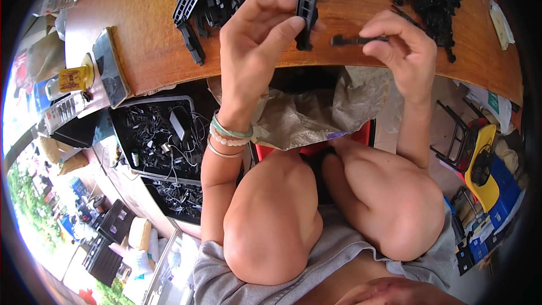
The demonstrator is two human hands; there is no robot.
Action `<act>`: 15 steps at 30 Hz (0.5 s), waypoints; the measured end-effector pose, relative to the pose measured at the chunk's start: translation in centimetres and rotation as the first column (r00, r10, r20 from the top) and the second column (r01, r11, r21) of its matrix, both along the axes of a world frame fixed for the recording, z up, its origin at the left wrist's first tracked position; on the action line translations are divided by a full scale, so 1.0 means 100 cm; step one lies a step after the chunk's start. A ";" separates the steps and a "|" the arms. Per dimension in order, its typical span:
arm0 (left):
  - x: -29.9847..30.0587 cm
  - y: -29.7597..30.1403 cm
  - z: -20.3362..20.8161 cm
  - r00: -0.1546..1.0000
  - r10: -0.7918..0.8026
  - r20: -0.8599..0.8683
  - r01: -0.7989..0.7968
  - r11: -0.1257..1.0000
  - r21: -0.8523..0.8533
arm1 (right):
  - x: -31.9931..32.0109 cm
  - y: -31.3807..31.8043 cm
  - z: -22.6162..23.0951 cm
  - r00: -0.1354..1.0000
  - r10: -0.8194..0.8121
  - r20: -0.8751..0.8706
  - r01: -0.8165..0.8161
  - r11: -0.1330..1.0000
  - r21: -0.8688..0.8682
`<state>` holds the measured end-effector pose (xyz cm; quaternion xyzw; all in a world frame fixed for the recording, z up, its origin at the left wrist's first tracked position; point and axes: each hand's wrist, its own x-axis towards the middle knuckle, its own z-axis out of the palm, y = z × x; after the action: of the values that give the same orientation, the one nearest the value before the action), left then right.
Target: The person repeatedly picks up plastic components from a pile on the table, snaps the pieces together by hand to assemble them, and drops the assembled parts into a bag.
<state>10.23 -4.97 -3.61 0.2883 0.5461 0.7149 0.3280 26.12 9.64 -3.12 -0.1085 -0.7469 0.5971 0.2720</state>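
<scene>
My left hand (254, 42) is closed on a black plastic part with a ribbed, ladder-like frame (306, 8), held upright between thumb and fingers above the table's near edge. To its right, my right hand (405, 51) pinches one end of a slim black plastic strip (350, 40). The strip lies level and points toward the left hand, a small gap apart from the ribbed part. Behind the left hand spreads a heap of similar ribbed black parts (189, 3). A second heap, of thin black pieces (432, 0), lies beyond the right hand.
The brown wooden table (152, 51) carries a dark flat case (110, 68) and a yellow container (76, 79) at left. Below stand black bins (152, 101) of small parts and cables. A woven sack (305, 118) hangs above my knees. A yellow chair (484, 181) stands at right.
</scene>
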 end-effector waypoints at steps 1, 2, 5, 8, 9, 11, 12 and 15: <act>-0.002 0.001 0.003 0.986 -0.065 0.152 0.067 0.998 -0.004 | -0.001 0.000 0.000 0.989 0.131 -0.062 -0.130 0.991 0.021; -0.004 0.001 0.005 0.945 -0.128 0.300 0.133 0.991 0.003 | -0.003 -0.001 0.001 0.989 0.132 -0.064 -0.131 0.991 0.021; 0.000 -0.001 0.008 0.975 -0.166 0.147 0.182 0.978 -0.105 | -0.007 -0.008 0.003 0.992 0.128 -0.016 -0.128 0.992 -0.018; 0.007 -0.002 0.015 0.986 -0.163 -0.032 0.151 0.961 -0.232 | -0.008 -0.012 0.004 0.997 0.073 0.031 -0.074 0.997 0.022; 0.009 -0.002 0.015 0.983 -0.168 -0.076 0.143 0.955 -0.260 | -0.008 -0.014 0.003 0.999 -0.005 0.046 0.001 0.995 0.097; 0.010 -0.003 0.019 0.969 -0.204 -0.140 0.147 0.929 -0.339 | -0.009 -0.018 0.002 0.995 -0.086 0.053 0.076 0.982 0.173; 0.013 -0.004 0.017 0.969 -0.205 -0.141 0.147 0.929 -0.339 | -0.009 -0.022 0.004 0.989 -0.143 0.043 0.134 0.978 0.162; 0.020 -0.005 0.013 0.899 -0.217 -0.379 0.139 0.965 -0.222 | -0.007 -0.024 0.002 0.978 -0.209 0.014 0.202 0.960 0.196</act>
<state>12.26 -5.45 -2.32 0.4449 0.6381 0.5525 0.2995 25.39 7.22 -2.87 -0.1687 -0.7906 0.4883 0.3288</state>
